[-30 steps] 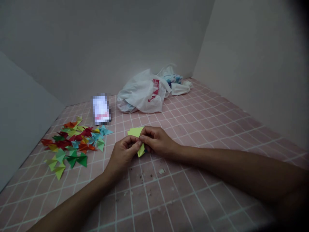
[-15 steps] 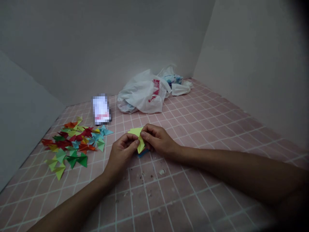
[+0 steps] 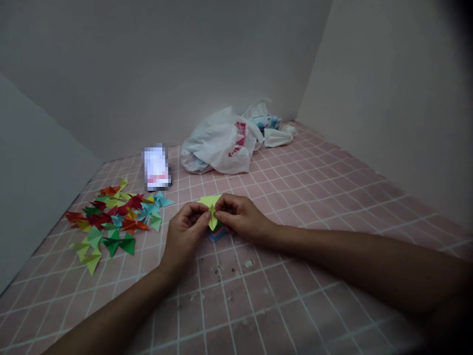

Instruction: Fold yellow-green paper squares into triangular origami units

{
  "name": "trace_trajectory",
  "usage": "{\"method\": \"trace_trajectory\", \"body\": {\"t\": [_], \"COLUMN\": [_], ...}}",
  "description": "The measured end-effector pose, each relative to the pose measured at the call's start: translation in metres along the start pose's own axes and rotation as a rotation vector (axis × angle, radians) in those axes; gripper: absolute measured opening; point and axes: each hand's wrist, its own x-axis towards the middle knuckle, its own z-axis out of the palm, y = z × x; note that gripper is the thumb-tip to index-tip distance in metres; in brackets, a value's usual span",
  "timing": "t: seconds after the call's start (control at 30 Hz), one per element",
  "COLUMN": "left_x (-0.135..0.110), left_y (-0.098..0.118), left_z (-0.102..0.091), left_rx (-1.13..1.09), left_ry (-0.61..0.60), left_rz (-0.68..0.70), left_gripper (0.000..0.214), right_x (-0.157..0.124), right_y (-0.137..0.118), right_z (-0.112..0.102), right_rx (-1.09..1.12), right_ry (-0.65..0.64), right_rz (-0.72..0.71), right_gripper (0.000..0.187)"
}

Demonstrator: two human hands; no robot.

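Both hands meet over the pink tiled surface and pinch a small yellow-green folded paper. My left hand grips its left side with thumb and fingers closed. My right hand pinches its right side. The paper is folded to a point that hangs down between the fingertips. Under the hands lies a small stack of coloured paper, blue and red at its edge, mostly hidden.
A scatter of several folded paper triangles in red, green, yellow and blue lies at the left. A blurred white packet stands behind them. White plastic bags lie at the back by the grey walls. Crumbs dot the tiles near me.
The yellow-green paper has been folded narrower, from a slanted strip into a pointed shape held between both hands. The hands stayed in about the same place.
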Motion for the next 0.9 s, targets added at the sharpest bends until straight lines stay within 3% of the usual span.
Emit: {"method": "trace_trajectory", "body": {"t": [0.37,0.9], "left_x": [0.0021,0.0035], "left_y": [-0.0054,-0.0040], "left_z": [-0.0042,-0.0035], "left_rx": [-0.050,-0.078], "left_ry": [-0.014,-0.021], "left_rz": [0.053,0.101], "left_gripper": [0.021,0.021], "right_x": [-0.0008,-0.0013], "right_y": [-0.0024,-0.0018], "right_z": [-0.0014,-0.0034], "right_rx": [-0.083,-0.026], "right_ry": [0.043,0.040], "right_rz": [-0.043,-0.092], "right_gripper": [0.015,0.015]}}
